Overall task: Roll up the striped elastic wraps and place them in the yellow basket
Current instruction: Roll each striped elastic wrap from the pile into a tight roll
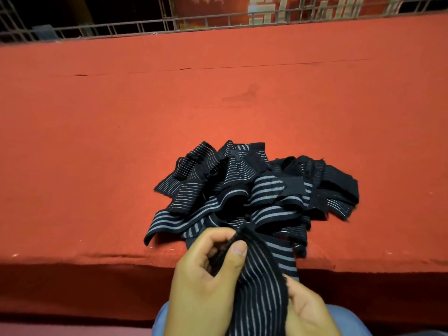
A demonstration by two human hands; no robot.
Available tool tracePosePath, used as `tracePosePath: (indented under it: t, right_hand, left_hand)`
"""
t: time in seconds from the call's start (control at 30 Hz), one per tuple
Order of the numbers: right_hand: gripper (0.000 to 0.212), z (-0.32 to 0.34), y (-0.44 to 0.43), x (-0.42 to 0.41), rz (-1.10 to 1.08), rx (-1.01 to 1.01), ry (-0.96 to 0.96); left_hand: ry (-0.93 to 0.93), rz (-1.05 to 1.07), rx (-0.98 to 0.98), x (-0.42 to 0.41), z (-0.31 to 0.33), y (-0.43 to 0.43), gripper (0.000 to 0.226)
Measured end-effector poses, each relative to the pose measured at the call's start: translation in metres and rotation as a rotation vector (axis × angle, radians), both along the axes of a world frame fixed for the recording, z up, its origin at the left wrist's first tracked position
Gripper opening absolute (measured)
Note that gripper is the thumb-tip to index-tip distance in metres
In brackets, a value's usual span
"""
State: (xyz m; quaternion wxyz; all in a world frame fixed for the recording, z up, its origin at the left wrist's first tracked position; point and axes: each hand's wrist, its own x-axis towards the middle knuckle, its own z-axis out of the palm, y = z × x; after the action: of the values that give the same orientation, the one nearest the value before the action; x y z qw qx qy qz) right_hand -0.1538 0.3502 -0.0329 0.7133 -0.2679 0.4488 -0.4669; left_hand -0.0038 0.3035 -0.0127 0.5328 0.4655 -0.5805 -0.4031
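- Heaped on red cloth-covered table point(97, 141), by its near edge — tangled black elastic wraps with grey stripes point(254, 187).
- Drawn off that edge: one thin-striped black wrap point(261, 287), end pinched by left hand point(208, 270).
- Beneath it — right hand point(308, 309); cannot tell the grip.

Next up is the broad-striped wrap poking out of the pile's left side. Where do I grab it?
Pinch the broad-striped wrap by its loose end, coming from the left: that end lies clear on the red cloth, while the rest runs under the pile.
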Motion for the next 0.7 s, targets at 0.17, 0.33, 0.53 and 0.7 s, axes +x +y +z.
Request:
tracePosePath:
  t: [0.17, 0.33, 0.53, 0.7]
  right_hand:
    - [0.023, -0.036, 0.013, 0.002, -0.002, 0.035, 0.277]
    - [0.039, -0.049, 0.019, -0.02, -0.024, -0.011, 0.57]
    - [0.04, -0.011, 0.018, -0.017, -0.016, -0.336, 0.556]
    - [0.029, -0.011, 0.012, -0.003, -0.076, -0.292, 0.429]
  left_hand:
    - [0.054, 0.073, -0.059, 0.012, 0.003, -0.007, 0.021]
    - [0.056, -0.029, 0.041, 0.025, -0.001, -0.002, 0.027]
    - [-0.029, -0.262, 0.209, 0.014, -0.014, 0.01, 0.017]
    - [-0.137, -0.23, 0.161, 0.022, -0.005, -0.006, 0.008]
